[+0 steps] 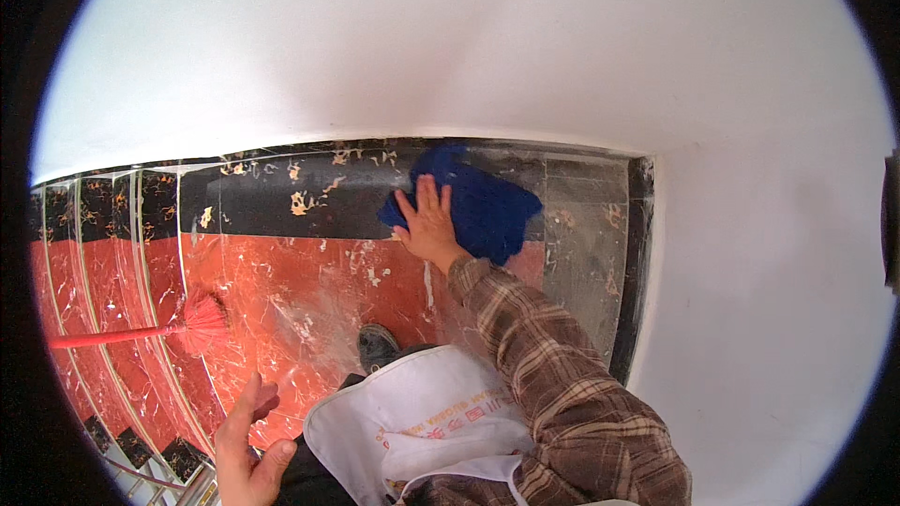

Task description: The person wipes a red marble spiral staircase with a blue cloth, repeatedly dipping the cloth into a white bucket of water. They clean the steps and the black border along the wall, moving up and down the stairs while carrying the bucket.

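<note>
My right hand [430, 228] lies flat with spread fingers on a dark blue cloth [489, 207]. It presses on the cloth's left part without visibly gripping it. Beneath the cloth are a black tile band [256, 200] beside the wall and part of the red marble-patterned floor [309, 295]. My left hand [249, 439] hangs at the lower left, thumb apart from the fingers, with nothing in it. Near that hand is a red broom [204, 323] with splayed bristles, its handle running off to the left.
Stairs [119, 274] with pale edge strips run along the left side. White walls [457, 49] border the floor ahead and on the right. A greyish, dusty tile strip [583, 246] lies along the right. My dark shoe [378, 346] and white apron [429, 407] show below.
</note>
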The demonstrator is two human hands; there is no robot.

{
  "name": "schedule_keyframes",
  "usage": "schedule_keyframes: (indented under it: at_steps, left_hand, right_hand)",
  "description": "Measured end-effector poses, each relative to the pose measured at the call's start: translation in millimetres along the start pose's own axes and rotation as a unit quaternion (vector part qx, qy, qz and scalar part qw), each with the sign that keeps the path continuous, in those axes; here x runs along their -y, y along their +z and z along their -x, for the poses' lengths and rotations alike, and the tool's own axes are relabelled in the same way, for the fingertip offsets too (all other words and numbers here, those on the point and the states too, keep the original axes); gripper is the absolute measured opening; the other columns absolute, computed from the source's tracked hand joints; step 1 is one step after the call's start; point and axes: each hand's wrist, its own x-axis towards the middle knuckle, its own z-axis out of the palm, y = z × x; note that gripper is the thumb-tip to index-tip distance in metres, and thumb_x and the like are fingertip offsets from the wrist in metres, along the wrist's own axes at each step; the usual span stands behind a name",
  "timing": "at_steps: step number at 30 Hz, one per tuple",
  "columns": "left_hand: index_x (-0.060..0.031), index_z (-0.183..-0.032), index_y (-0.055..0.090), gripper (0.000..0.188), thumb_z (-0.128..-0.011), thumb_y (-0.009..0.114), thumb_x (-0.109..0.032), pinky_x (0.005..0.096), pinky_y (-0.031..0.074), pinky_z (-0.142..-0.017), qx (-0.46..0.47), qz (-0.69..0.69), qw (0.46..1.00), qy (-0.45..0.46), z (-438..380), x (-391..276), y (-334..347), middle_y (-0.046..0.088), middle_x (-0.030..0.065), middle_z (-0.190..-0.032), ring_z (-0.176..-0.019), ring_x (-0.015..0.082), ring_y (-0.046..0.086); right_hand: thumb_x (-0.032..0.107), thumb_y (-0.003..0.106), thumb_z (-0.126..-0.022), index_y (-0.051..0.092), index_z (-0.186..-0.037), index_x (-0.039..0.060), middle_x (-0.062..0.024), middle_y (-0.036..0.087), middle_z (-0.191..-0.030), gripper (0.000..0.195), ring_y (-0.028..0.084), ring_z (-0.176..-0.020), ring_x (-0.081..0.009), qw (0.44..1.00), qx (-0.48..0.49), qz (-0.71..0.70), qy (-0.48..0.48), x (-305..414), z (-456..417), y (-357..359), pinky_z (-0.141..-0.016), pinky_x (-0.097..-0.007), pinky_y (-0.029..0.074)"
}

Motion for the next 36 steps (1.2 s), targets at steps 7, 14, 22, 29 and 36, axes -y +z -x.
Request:
schedule_keyframes:
  at_steps: [7,14,22,29,36]
  left_hand:
    - [-0.0002,-0.137,0.04,0.063,-0.079,0.064,-0.006,0.0401,0.035,-0.104,0.152,-0.214,0.954,0.147,-10,-14,24,0.047,0.0219,-0.135,-0.125,0.0377,0.046]
    - [0.0054,-0.132,0.043,0.075,-0.072,0.076,-0.025,0.0398,0.046,-0.091,0.071,-0.192,0.959,0.194,-17,-7,21,0.061,0.0222,-0.115,-0.105,0.0355,0.06]
    - [0.0041,-0.131,0.045,0.075,-0.066,0.077,-0.014,0.0392,0.047,-0.089,0.034,-0.195,0.961,0.194,4,-12,34,0.062,0.023,-0.11,-0.101,0.0368,0.061]
    - [0.0041,-0.133,0.043,0.075,-0.067,0.075,-0.01,0.039,0.047,-0.089,0.058,-0.209,0.959,0.184,-1,-8,44,0.062,0.0224,-0.111,-0.103,0.0351,0.061]
    - [0.0022,-0.133,0.044,0.074,-0.067,0.075,-0.01,0.0387,0.047,-0.089,0.073,-0.213,0.955,0.191,-12,-20,53,0.062,0.0224,-0.111,-0.103,0.0348,0.062]
  right_hand:
    - [0.038,0.059,-0.086,0.034,-0.142,0.0099,-0.0166,0.035,-0.145,0.068,0.036,-0.132,-0.0302,0.995,0.026,-0.023,-0.095,-44,-29,-25,-0.112,-0.0489,0.02]
    - [0.036,0.055,-0.088,0.031,-0.143,0.0095,-0.0136,0.043,-0.14,0.065,0.046,-0.123,-0.0302,0.999,0.011,0.035,0.033,-112,9,-63,-0.11,-0.0483,0.026]
    - [0.038,0.053,-0.09,0.035,-0.141,0.0107,-0.012,0.044,-0.139,0.061,0.044,-0.126,-0.0289,0.983,-0.056,0.12,0.125,-217,75,-103,-0.108,-0.048,0.028]
    - [0.038,0.052,-0.091,0.037,-0.138,0.0049,-0.0156,0.047,-0.135,0.059,0.049,-0.117,-0.0319,0.949,-0.084,0.184,0.242,-300,120,-143,-0.099,-0.0454,0.036]
    - [0.035,0.051,-0.091,0.036,-0.138,0.0018,-0.0188,0.047,-0.131,0.06,0.05,-0.114,-0.0352,0.928,-0.061,0.194,0.313,-277,122,-147,-0.094,-0.0475,0.04]
